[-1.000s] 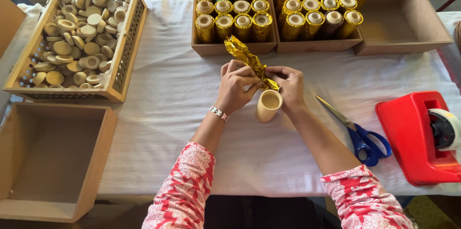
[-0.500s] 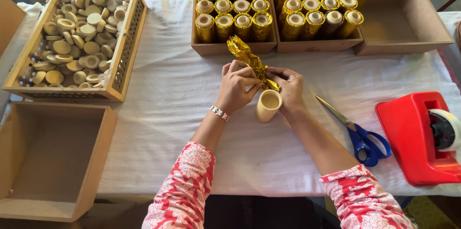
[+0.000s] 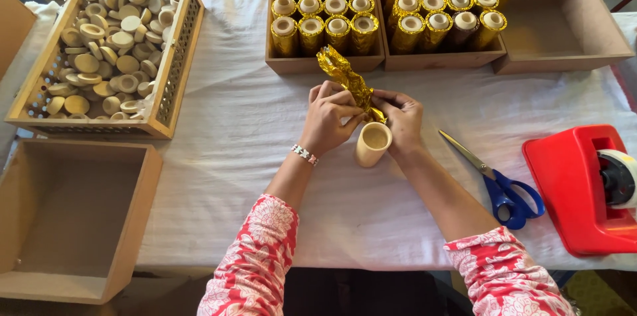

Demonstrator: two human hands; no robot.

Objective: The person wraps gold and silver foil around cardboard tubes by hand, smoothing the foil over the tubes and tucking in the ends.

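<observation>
Gold foil (image 3: 346, 78), crinkled and twisted into a loose rope, is pinched between both hands at mid-table, its lower end right at the rim of a pale cardboard tube (image 3: 371, 144). It looks featherlight and limp, likely to tear or crease if tugged, so a fingertip pinch near the tube end seems the sensible hold. Left hand (image 3: 328, 119) is curled, fingers closed on the foil's lower stretch; right hand (image 3: 400, 118) is closed too, thumb and fingers on the foil while the palm cradles the tube, which looks stiff, light and easy to dent.

Nearest me, an empty wooden box (image 3: 70, 216) sits at the left table edge. Blue-handled scissors (image 3: 499, 182) and a red tape dispenser (image 3: 582, 187) lie right of the hands, apart from them. Further back, a slatted crate of wooden discs (image 3: 106, 51), then trays of foil-wrapped tubes (image 3: 385, 14) just beyond the foil's tip.
</observation>
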